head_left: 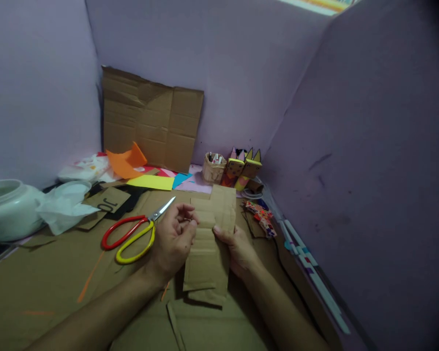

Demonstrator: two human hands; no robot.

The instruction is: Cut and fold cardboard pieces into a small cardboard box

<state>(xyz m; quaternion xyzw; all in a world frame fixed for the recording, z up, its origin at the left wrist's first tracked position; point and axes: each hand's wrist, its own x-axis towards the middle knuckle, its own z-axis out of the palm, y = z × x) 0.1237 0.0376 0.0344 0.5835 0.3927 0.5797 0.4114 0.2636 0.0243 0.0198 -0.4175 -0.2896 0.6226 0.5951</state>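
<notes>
Right hand [241, 251] grips layered cardboard pieces [203, 263], seemingly being aligned; left hand [175, 239] curls alongside, its grip unclear; matching edges likely calls for steady pressure

Over there the right hand [240, 247] grips stacked cardboard pieces [205, 258], the left hand [176, 236] curls at their edge, and scissors [151, 221] with red and yellow handles lie nearby.

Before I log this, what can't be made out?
All head view:
Right hand: most fingers, behind the cardboard.
Left hand: whether it touches the cardboard; it covers the edge there.
Jar: left side, cut off by the picture edge.
Pens: lower ends, inside the basket.
</notes>
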